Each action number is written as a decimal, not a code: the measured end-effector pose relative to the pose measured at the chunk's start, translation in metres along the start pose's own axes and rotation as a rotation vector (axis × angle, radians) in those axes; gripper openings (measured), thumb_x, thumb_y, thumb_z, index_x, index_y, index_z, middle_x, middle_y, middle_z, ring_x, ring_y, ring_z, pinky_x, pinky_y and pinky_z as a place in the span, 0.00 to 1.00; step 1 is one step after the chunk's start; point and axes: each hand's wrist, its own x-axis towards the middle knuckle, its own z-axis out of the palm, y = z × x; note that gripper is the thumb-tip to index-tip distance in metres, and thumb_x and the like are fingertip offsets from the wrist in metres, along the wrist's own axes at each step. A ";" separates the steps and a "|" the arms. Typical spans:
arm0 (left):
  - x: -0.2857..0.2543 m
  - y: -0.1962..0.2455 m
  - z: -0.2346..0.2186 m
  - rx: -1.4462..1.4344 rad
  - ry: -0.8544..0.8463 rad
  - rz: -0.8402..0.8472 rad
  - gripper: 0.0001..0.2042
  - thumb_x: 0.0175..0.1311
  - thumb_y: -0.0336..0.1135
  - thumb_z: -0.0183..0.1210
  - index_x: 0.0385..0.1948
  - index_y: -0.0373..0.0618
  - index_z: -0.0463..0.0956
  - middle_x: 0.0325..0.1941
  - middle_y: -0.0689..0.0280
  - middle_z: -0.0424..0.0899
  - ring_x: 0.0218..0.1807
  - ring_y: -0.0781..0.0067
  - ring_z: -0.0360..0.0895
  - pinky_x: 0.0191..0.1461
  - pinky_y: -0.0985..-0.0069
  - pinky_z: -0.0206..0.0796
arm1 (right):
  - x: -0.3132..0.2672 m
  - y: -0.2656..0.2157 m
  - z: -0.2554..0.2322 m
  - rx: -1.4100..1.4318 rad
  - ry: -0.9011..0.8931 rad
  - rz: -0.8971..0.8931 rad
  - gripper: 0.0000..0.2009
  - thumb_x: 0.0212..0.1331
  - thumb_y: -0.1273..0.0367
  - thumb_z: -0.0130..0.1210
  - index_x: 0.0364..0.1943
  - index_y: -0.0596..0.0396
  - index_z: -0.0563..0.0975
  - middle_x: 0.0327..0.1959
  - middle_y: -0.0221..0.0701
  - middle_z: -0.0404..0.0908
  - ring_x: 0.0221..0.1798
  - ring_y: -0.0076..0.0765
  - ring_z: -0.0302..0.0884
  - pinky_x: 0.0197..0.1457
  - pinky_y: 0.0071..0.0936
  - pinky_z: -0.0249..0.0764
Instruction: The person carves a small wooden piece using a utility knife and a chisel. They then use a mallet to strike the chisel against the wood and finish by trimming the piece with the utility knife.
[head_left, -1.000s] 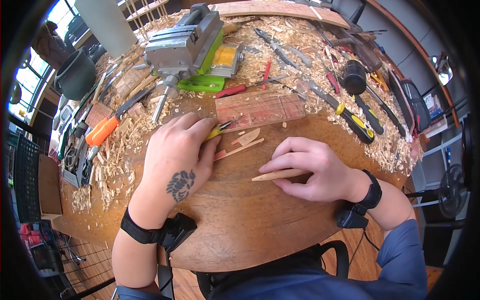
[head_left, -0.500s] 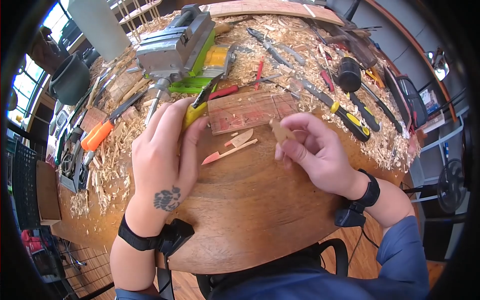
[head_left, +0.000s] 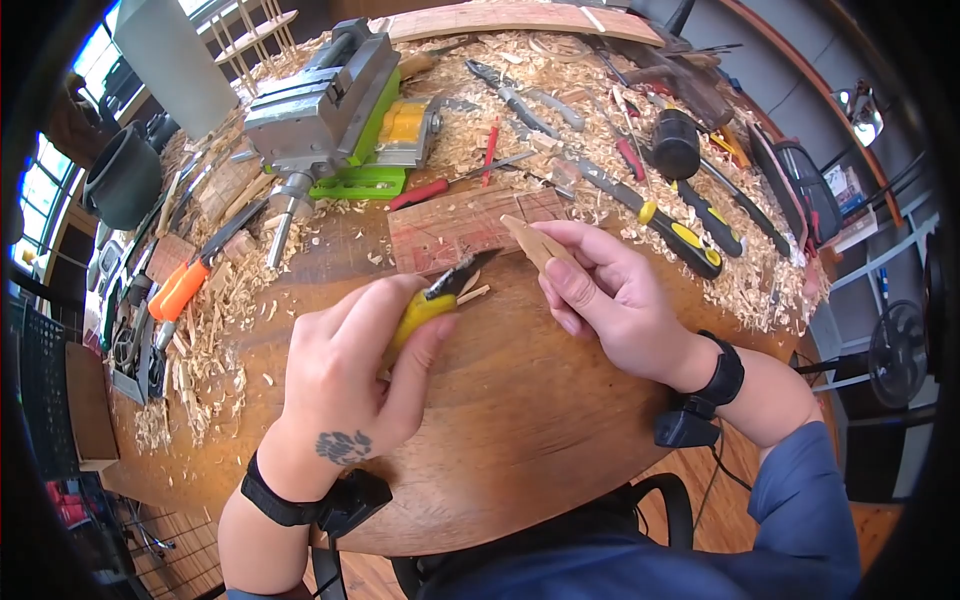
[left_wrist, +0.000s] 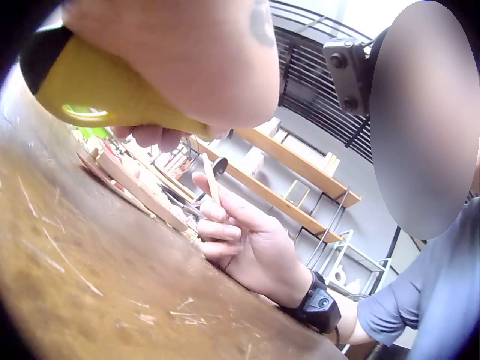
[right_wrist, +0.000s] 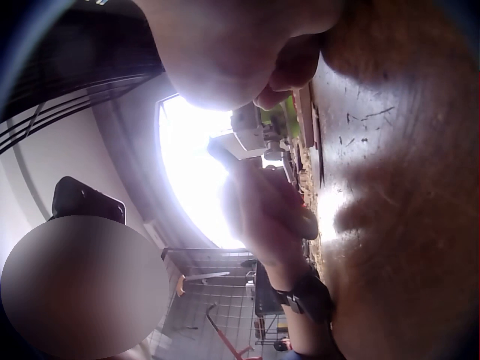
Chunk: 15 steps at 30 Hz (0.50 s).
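Observation:
My left hand (head_left: 355, 350) grips a yellow-handled carving knife (head_left: 415, 325), its dark blade pointing up and to the right. In the left wrist view the knife's thick yellow handle (left_wrist: 112, 90) lies under the palm. Opposite it, my right hand (head_left: 625, 300) pinches a small flat pale wooden piece (head_left: 532, 243) between thumb and fingers, the pointed end up and to the left. A short gap separates blade tip and wooden piece. Behind the hands lies a reddish wooden board (head_left: 450, 228). Small cut wooden pieces (head_left: 474, 292) on the table are partly hidden behind the knife.
A grey vise (head_left: 310, 110) on a green base stands back left. Wood shavings (head_left: 560, 80) cover the table's far side. Among them lie a black mallet (head_left: 676, 145), a yellow-black handled tool (head_left: 685, 242), a red-handled tool (head_left: 418, 194) and orange handles (head_left: 180, 290) at left.
The left hand lifted the knife off the board area, then brought it lower and rightward, blade toward the wooden piece. The right hand raised that piece and turned its point upward. The head view shifted slightly.

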 end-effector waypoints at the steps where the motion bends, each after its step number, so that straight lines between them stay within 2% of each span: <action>1: 0.000 0.001 0.000 -0.001 -0.001 0.002 0.10 0.65 0.26 0.70 0.45 0.34 0.82 0.33 0.52 0.88 0.31 0.48 0.88 0.35 0.64 0.78 | -0.001 -0.001 0.000 0.000 0.002 0.000 0.21 0.83 0.64 0.54 0.72 0.60 0.71 0.39 0.23 0.78 0.35 0.13 0.72 0.39 0.15 0.70; 3: -0.001 0.004 0.001 0.013 -0.014 0.011 0.11 0.64 0.27 0.71 0.44 0.34 0.82 0.33 0.52 0.88 0.31 0.50 0.88 0.35 0.65 0.78 | -0.004 -0.005 -0.002 0.015 -0.002 0.075 0.21 0.83 0.64 0.55 0.71 0.61 0.72 0.46 0.27 0.82 0.43 0.17 0.78 0.48 0.18 0.75; 4: -0.002 0.003 0.002 0.013 -0.014 0.012 0.11 0.64 0.27 0.71 0.44 0.34 0.82 0.33 0.52 0.88 0.31 0.50 0.88 0.35 0.65 0.78 | -0.004 -0.003 -0.001 0.015 0.000 0.074 0.21 0.83 0.64 0.55 0.71 0.61 0.72 0.46 0.27 0.82 0.43 0.17 0.78 0.48 0.18 0.75; 6: -0.004 0.001 0.007 -0.014 0.023 -0.016 0.11 0.65 0.30 0.72 0.45 0.36 0.83 0.27 0.57 0.84 0.27 0.55 0.84 0.33 0.68 0.72 | -0.002 0.002 0.001 -0.139 0.044 -0.058 0.21 0.82 0.65 0.55 0.71 0.61 0.73 0.56 0.32 0.84 0.56 0.23 0.80 0.61 0.24 0.76; 7: -0.004 0.001 0.007 -0.014 0.023 -0.014 0.11 0.65 0.30 0.72 0.45 0.36 0.83 0.27 0.57 0.84 0.27 0.55 0.84 0.33 0.68 0.72 | -0.002 0.000 0.001 -0.139 0.045 -0.059 0.21 0.82 0.65 0.55 0.71 0.61 0.73 0.56 0.32 0.84 0.56 0.23 0.80 0.61 0.24 0.76; 9: -0.004 0.000 0.007 -0.027 0.010 -0.030 0.11 0.64 0.29 0.72 0.45 0.36 0.83 0.28 0.56 0.85 0.29 0.54 0.85 0.35 0.68 0.73 | -0.003 -0.004 0.002 -0.186 0.023 -0.052 0.20 0.81 0.67 0.56 0.71 0.61 0.74 0.63 0.35 0.83 0.65 0.27 0.77 0.70 0.28 0.73; 12: -0.002 -0.005 0.008 -0.001 0.018 0.043 0.11 0.63 0.28 0.72 0.43 0.35 0.83 0.32 0.53 0.88 0.29 0.53 0.87 0.32 0.66 0.77 | -0.004 -0.005 0.002 -0.194 0.000 -0.057 0.21 0.80 0.68 0.57 0.71 0.60 0.75 0.62 0.34 0.83 0.63 0.26 0.78 0.68 0.27 0.74; 15: -0.002 -0.006 0.010 0.001 0.025 0.063 0.10 0.63 0.28 0.72 0.42 0.35 0.83 0.31 0.54 0.87 0.27 0.53 0.86 0.30 0.66 0.76 | -0.003 -0.002 0.002 -0.194 -0.008 -0.084 0.21 0.79 0.69 0.58 0.71 0.60 0.75 0.62 0.35 0.83 0.63 0.26 0.78 0.67 0.27 0.74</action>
